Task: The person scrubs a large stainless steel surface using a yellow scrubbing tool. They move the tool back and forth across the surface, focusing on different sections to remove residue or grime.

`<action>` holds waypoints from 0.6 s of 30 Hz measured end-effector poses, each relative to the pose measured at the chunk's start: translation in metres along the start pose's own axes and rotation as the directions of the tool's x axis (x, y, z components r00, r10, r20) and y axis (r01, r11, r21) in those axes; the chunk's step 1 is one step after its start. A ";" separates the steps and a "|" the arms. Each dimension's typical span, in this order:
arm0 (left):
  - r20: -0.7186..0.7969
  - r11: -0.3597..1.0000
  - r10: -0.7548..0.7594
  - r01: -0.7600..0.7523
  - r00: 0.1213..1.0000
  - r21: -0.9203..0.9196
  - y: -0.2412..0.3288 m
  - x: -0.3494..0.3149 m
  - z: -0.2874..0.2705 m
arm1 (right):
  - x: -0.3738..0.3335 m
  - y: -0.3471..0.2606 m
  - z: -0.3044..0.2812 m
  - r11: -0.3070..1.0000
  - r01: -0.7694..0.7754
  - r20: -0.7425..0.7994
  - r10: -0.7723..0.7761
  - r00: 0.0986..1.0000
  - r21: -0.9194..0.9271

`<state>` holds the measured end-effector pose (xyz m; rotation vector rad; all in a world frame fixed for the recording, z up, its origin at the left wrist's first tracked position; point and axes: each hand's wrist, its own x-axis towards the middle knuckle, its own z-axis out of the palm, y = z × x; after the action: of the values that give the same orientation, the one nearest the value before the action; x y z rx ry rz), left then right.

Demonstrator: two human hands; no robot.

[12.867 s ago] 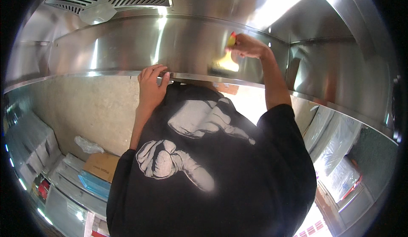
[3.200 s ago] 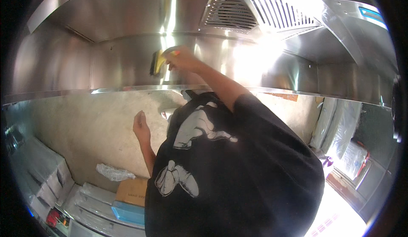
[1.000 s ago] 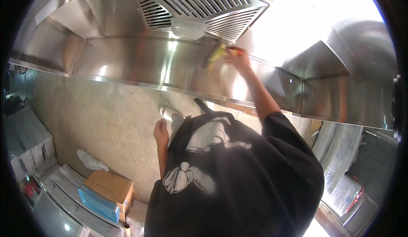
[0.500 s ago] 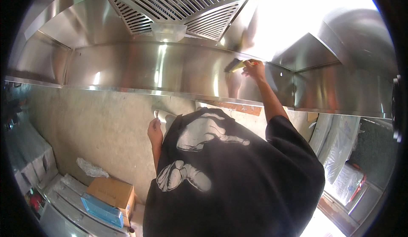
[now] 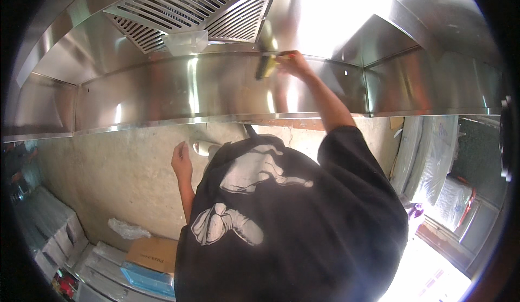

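Observation:
My right hand (image 5: 295,64) is closed around the handle of a brush (image 5: 269,66) with a yellow body and a dark end. The dark end lies against the shiny inner face of a stainless-steel range hood (image 5: 141,93), just below its upper edge. Slotted metal filters (image 5: 179,12) fill the hood's upper left, and a small translucent plastic cup (image 5: 187,43) sits at their lower edge. Low on the left, my left hand (image 5: 182,161) hangs apart from the hood. Its fingers are curled in; what they hold, if anything, I cannot make out.
The hood's lower rim (image 5: 216,118) runs across in front of me. Lower left are a cardboard box (image 5: 153,251), a blue box (image 5: 145,280), crumpled plastic wrap (image 5: 128,229) and grey wrapped panels (image 5: 49,221). Plastic-wrapped panels (image 5: 433,156) lean at the right.
My right hand and the brush have moved left and up along the hood's face, and the brush stands more upright. The view has shifted, and my left hand appears farther left.

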<state>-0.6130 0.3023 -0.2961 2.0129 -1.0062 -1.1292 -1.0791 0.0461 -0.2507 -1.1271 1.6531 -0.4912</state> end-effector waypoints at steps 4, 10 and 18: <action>-0.022 0.999 -0.027 0.026 0.999 -0.038 -0.007 -0.004 0.005 | -0.035 0.043 -0.087 0.986 -0.165 -0.171 0.169 0.971 0.039; 0.041 0.999 -0.004 0.005 0.999 -0.036 -0.012 -0.015 0.013 | -0.053 -0.001 -0.060 0.989 -0.048 -0.163 0.070 0.984 0.137; 0.154 0.999 0.012 -0.019 0.988 0.047 0.014 0.002 0.030 | -0.048 -0.058 0.121 0.957 0.291 0.199 -0.288 0.937 0.013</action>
<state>-0.6431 0.2894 -0.2995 1.9757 -1.1341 -1.2794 -0.9433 0.0836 -0.2284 -1.3951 1.3262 -0.5329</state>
